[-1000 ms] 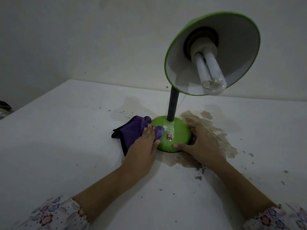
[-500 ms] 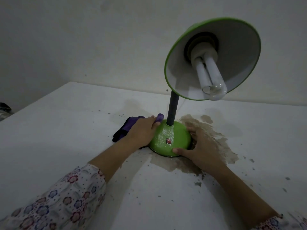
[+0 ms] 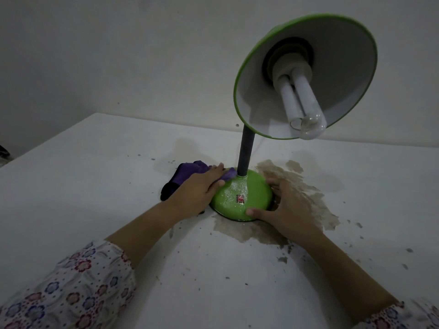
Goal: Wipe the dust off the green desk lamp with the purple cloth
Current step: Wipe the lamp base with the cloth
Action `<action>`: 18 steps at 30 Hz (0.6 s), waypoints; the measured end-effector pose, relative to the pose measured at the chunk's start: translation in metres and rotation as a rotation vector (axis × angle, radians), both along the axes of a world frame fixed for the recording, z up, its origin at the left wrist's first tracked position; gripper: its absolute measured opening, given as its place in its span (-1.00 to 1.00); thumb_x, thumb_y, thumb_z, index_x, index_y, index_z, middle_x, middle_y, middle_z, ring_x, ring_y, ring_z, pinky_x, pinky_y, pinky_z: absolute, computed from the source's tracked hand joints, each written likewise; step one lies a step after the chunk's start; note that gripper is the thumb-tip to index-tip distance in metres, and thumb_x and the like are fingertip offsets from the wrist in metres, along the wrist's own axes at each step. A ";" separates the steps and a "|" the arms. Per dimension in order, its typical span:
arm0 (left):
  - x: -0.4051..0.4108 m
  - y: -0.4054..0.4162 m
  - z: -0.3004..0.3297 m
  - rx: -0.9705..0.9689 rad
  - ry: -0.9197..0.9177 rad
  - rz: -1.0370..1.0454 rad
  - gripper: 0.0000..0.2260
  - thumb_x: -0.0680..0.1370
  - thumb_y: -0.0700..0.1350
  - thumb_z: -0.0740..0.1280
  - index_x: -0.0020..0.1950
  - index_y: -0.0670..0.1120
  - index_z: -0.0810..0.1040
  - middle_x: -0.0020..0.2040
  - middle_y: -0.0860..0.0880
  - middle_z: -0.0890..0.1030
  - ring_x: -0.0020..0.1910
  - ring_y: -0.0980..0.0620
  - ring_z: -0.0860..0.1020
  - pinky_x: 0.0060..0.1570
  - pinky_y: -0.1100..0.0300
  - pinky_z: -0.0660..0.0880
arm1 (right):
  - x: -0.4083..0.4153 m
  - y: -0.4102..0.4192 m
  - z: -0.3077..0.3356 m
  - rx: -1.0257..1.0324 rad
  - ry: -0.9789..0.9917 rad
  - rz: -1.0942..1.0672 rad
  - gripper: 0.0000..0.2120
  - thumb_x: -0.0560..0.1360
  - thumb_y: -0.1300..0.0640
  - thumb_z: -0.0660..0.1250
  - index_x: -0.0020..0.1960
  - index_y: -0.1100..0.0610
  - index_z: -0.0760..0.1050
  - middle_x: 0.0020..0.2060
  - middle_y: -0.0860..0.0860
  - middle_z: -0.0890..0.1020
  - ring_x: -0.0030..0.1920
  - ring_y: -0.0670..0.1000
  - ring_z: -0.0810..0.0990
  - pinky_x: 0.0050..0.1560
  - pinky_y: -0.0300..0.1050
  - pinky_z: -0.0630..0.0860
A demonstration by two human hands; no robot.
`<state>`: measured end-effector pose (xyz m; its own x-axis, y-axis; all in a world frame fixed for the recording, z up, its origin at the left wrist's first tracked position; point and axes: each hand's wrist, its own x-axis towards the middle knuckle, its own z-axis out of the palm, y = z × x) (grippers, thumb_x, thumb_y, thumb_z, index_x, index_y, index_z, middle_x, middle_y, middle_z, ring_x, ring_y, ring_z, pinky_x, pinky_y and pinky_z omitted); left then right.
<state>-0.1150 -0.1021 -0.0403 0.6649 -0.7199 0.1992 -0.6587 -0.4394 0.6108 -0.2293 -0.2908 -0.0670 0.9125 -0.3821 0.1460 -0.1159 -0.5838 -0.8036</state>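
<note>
Fingers (image 3: 215, 173) of the left hand (image 3: 192, 195) lie fairly straight on top of the purple cloth (image 3: 187, 173), pressing it against the left upper side of the domed base (image 3: 254, 191) of the green desk lamp (image 3: 242, 195); one corner of the cloth pokes out beside the dark ribbed neck (image 3: 245, 153). Most of the cloth trails off to the left onto the white bench (image 3: 83, 186). On the other side, the right hand (image 3: 289, 210) rests against the base with its fingers spread and lightly bent round the rim, thumb (image 3: 255, 213) at the front edge. White dust speckles the top of the base around a small red sticker (image 3: 240, 198). The lamp stands upright near the middle of the bench, its green-rimmed shade (image 3: 306, 74) tilted toward the camera, showing a white folded-tube bulb (image 3: 300, 105). A brown stain (image 3: 297, 193) spreads over the bench under and to the right of the base. Flowered sleeves (image 3: 71, 288) cover both forearms near the bottom edge.
</note>
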 end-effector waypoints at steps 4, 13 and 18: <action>-0.017 0.002 -0.006 0.072 -0.100 0.063 -0.60 0.65 -0.12 0.07 0.49 -0.15 0.19 0.51 -0.08 0.19 0.50 0.00 0.15 0.41 0.13 0.19 | 0.001 -0.001 -0.002 -0.005 -0.001 0.004 -0.04 0.03 -0.33 0.49 0.33 -0.05 0.25 0.10 -0.14 0.42 0.10 -0.10 0.45 0.10 -0.15 0.43; -0.058 0.002 -0.025 0.429 -0.299 0.227 -0.53 0.67 -0.15 0.01 0.54 -0.11 -0.09 0.57 -0.05 -0.11 0.51 0.06 0.09 0.05 0.24 0.40 | 0.002 -0.001 -0.003 -0.038 -0.036 -0.012 -0.14 0.14 -0.17 0.58 0.32 0.00 0.27 0.21 -0.04 0.47 0.09 -0.11 0.43 0.04 -0.20 0.38; -0.080 0.002 -0.033 0.505 -0.353 0.197 -0.47 0.64 -0.30 -0.03 0.52 -0.18 -0.24 0.55 -0.14 -0.20 0.53 0.00 -0.12 0.23 0.23 0.32 | 0.001 0.000 -0.002 -0.038 -0.048 -0.006 -0.16 0.16 -0.14 0.57 0.32 0.00 0.27 0.24 -0.01 0.48 0.09 -0.10 0.42 0.04 -0.21 0.36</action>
